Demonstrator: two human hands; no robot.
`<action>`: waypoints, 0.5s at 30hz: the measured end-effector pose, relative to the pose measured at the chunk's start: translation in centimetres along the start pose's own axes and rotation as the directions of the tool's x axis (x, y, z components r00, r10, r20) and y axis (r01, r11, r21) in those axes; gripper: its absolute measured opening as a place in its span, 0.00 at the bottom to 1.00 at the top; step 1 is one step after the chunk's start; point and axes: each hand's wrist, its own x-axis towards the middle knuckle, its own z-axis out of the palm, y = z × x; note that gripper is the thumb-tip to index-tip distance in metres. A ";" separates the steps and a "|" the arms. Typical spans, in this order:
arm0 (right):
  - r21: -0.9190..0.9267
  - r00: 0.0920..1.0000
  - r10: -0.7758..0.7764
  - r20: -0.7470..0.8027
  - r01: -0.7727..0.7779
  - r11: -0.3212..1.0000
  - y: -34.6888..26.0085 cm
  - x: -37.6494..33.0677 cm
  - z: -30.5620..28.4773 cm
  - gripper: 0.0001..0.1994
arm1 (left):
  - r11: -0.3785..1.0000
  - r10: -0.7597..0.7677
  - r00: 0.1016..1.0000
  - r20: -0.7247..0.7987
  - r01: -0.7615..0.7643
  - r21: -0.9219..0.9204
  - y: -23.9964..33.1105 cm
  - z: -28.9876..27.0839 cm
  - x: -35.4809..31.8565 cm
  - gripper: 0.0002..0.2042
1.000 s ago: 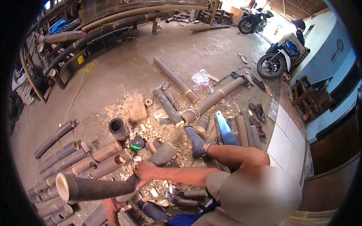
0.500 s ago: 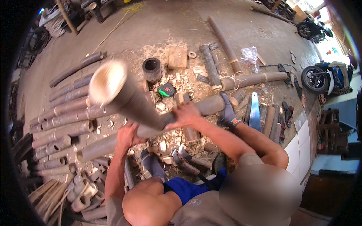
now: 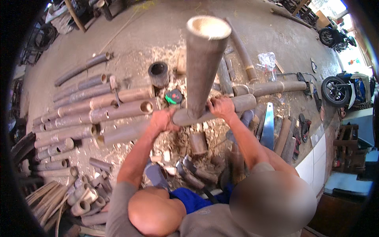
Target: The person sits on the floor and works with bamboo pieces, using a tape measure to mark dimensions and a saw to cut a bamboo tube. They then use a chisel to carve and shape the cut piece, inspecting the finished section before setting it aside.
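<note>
Nearest, I note both hands closed on the lower part of an upright bamboo pole [image 3: 203, 59]: left hand [image 3: 162, 120] cupped against its left side, right hand [image 3: 222, 107] wrapped on the right. I judge the pole stiff, hollow, fairly heavy and top-heavy; a low two-handed grip suits. Close by: a horizontal bamboo section [image 3: 215, 112], a green tape measure [image 3: 173, 96] and a handsaw [image 3: 268, 126]. Cut bamboo lengths [image 3: 94, 114] crowd the left; a motorcycle [image 3: 343, 89] stands far right.

bamboo pole [image 3: 201, 67] base behind fingers [image 3: 215, 106]
</note>
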 end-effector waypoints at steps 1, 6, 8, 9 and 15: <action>-0.069 0.998 -0.056 -0.032 0.054 0.996 -0.7 0.6 -0.2 0.14 | 1.000 0.008 0.999 -0.046 -0.008 0.005 -0.9 0.4 -0.4 0.42; -0.028 0.999 0.045 -0.025 -0.045 0.999 -0.9 0.0 -0.1 0.19 | 1.000 -0.006 0.999 -0.043 0.005 -0.031 0.2 1.9 -1.3 0.43; 0.000 0.997 0.072 -0.009 -0.072 0.997 -1.5 -0.3 0.1 0.19 | 0.999 -0.022 0.999 -0.041 0.021 -0.025 0.1 1.2 -2.0 0.42; 0.012 0.992 0.113 0.060 -0.114 0.993 -2.6 0.0 -0.4 0.20 | 0.999 -0.053 0.999 -0.006 0.053 -0.012 0.0 0.6 -2.9 0.42; 0.073 0.994 0.110 0.023 -0.111 0.991 -5.8 -2.4 0.6 0.24 | 0.999 0.002 0.999 -0.045 0.000 0.037 -2.4 5.0 -6.3 0.43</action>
